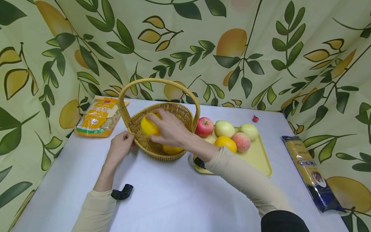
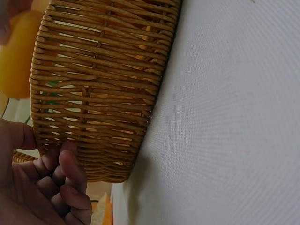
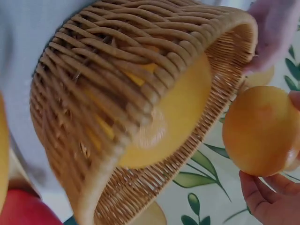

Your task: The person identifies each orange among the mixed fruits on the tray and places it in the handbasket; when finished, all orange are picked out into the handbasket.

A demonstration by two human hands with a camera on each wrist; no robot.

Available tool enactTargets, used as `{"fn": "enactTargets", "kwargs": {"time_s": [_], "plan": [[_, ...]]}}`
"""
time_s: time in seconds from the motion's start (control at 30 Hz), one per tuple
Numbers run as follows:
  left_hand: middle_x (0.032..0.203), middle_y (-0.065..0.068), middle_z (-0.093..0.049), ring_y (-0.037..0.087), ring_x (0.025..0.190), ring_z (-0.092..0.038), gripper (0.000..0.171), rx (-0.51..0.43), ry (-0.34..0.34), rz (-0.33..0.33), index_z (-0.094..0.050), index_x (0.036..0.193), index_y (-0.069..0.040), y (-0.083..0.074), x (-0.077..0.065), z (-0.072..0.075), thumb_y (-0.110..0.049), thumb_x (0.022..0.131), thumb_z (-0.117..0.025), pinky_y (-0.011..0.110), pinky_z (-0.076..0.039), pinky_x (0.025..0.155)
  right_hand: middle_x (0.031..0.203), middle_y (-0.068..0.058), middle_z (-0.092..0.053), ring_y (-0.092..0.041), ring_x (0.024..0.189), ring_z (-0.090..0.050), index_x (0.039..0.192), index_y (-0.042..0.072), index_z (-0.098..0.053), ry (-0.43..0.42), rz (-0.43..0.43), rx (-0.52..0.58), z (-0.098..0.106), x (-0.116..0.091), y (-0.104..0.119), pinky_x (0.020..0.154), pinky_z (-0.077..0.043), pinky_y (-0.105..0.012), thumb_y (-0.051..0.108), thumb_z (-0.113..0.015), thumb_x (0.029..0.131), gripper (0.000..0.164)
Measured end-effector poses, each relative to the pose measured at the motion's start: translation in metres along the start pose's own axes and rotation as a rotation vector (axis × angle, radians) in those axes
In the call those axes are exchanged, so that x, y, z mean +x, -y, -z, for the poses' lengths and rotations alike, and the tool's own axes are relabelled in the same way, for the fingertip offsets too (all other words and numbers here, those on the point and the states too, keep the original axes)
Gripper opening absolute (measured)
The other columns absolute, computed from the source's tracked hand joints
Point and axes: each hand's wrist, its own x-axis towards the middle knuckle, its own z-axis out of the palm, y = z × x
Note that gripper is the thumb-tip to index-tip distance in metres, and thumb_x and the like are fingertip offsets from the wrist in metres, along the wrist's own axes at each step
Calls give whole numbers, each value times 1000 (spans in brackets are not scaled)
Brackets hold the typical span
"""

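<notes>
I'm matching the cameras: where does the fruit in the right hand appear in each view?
Head: the held fruit is left of centre, in the right hand.
Left wrist: the held fruit is at upper left, cut by the edge.
Right wrist: the held fruit is at right, about mid-height.
Shared landmark: the basket.

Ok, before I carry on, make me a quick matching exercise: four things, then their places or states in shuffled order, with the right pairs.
Things
1. Left hand
2. Right hand
3. Red apple
4. Blue-and-gold packet

Places or states
A. Beside a pale green fruit
B. Holding a yellow fruit above the basket
C. Right of the tray
D. Gripping the basket's rim

Pairs: 1-D, 2-B, 3-A, 4-C
</notes>
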Motion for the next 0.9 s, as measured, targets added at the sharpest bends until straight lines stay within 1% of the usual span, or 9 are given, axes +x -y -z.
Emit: {"fn": "enactTargets", "kwargs": {"time_s": [0.23,0.3,0.43,0.5,0.63,0.73,0.83,0.9], "plan": [[70,12,-64,17,61,-52,35,-3,9,2,-52,79,-6,-1,-1,1,-33,100,-44,28,-41,54,134,-13,-55,-22,106,-62,141,16,-47,156,-5,-24,-16,16,9,90,-52,-32,36,-64,91,56],[70,11,-64,17,61,-52,35,-1,11,4,-52,79,-6,-1,-1,1,-33,100,-44,28,-41,54,131,-13,-55,-21,102,-62,141,16,-46,204,-10,-33,-19,17,11,87,-53,-31,36,-64,92,56],[70,11,-64,18,61,-52,35,0,16,7,-52,79,-6,-1,0,2,-33,100,-44,28,-42,55,136,-13,-54,-21,104,-63,144,18,-44,306,-35,-30,-24,18,13,86,-54,-29,36,-64,92,58],[71,11,-64,18,62,-53,36,0,18,10,-53,79,-6,-1,0,2,-33,100,-44,28,-42,55,135,-13,-55,-21,104,-63,144,18,-44,350,-41,-24,-26,17,15,85,-54,-28,35,-65,92,58],[72,11,-65,18,62,-53,36,4,18,14,-53,80,-5,0,0,2,-33,100,-44,28,-42,55,131,-11,-57,-20,102,-62,142,17,-45,420,-34,-16,-29,15,17,87,-53,-28,31,-65,92,56],[72,12,-65,18,62,-53,36,5,21,15,-53,80,-5,-1,1,2,-33,100,-44,28,-42,55,132,-10,-56,-22,107,-62,141,17,-47,474,-21,-27,-31,14,17,93,-51,-31,28,-65,92,53],[73,13,-66,17,62,-53,36,0,24,11,-53,81,-4,-1,1,2,-33,100,-44,28,-42,54,134,-11,-56,-23,110,-62,141,17,-48,508,-14,-44,-31,15,18,96,-51,-33,26,-65,92,53],[73,13,-66,17,62,-53,36,-3,23,8,-54,81,-4,-1,1,3,-33,100,-45,28,-42,55,135,-12,-55,-23,110,-62,142,17,-48,514,-19,-44,-30,15,18,96,-51,-33,24,-66,91,54]]}}
